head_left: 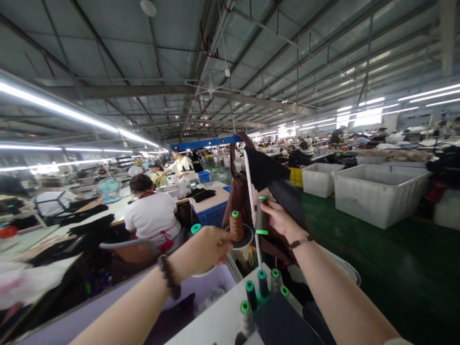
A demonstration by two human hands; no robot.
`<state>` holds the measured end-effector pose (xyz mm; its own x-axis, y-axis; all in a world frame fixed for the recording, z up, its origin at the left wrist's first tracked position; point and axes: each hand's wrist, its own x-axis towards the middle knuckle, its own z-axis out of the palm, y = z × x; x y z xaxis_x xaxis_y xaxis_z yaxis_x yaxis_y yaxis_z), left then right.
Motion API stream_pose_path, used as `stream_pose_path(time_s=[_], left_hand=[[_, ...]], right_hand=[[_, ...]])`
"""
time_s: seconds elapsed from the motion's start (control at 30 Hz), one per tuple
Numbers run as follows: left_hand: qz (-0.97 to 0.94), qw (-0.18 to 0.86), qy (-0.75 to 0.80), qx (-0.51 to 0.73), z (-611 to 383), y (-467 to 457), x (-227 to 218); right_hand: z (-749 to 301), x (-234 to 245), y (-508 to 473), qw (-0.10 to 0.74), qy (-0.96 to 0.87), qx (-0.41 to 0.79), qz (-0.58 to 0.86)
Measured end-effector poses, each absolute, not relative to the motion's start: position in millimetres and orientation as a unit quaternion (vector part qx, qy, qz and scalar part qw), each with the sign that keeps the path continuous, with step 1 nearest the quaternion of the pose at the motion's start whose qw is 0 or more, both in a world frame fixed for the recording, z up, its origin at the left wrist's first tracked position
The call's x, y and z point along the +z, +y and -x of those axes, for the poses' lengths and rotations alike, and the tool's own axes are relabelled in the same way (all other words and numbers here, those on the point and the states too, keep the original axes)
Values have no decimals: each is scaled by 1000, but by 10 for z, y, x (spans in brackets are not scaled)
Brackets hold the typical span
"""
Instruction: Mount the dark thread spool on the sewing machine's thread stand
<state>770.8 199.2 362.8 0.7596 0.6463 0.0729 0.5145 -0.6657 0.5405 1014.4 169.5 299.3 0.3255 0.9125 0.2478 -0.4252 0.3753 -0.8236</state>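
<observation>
Garment factory floor: a worker's right hand (282, 219) closes its fingers round a dark spool (262, 216) with green ends, held upright beside the white rod (250, 191) of a thread stand, above the far edge of the white bench (215, 321). Black cloth (280, 184) hangs over the back of that hand. The left hand (206, 249), fingers curled, is at the white disc (246, 238) carrying a brown thread cone (236, 225) — whether it grips anything cannot be told. Green-capped spools (263, 282) cluster at the bench's far edge. Beyond, a seated person (153, 215) in a white shirt faces away — white bins (377, 194) stand on the green floor (359, 244).
</observation>
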Motion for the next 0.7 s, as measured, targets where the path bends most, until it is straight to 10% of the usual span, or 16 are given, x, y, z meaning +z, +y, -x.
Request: stream_pose_path(time_s=[0.4,0.7], left_hand=[[-785,310,403,355,-8803,2941,2600],[-764,212,221,568,-8349,2352,3425]], right_hand=[[-10205,3246,1732,784,-426,279,355],[-10012,3304,1923,729,-547,182,369]])
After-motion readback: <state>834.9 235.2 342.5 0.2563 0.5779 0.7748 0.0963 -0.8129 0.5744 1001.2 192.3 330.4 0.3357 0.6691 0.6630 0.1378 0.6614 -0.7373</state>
